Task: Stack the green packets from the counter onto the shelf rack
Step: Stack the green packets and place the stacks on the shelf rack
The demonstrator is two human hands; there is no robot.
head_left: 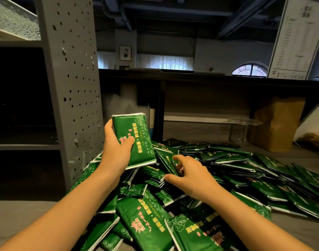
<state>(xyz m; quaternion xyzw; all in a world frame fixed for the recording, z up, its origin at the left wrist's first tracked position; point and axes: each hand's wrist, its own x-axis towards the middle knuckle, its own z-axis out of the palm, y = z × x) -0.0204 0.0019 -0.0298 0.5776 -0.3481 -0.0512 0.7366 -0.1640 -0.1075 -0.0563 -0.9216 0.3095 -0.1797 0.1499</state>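
On the counter (19,214), most green packets (227,160) lie piled. Above them the left hand (115,153) grips 1 bundle (135,138); the right hand (191,176) hovers, fingers spread, holding nothing. The shelf rack (73,69) shows none stacked.

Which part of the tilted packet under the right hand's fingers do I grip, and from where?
Pinch the tilted packet across its raised upper edge, coming from above with the right hand. It leans on edge in the pile, so both faces look open there.
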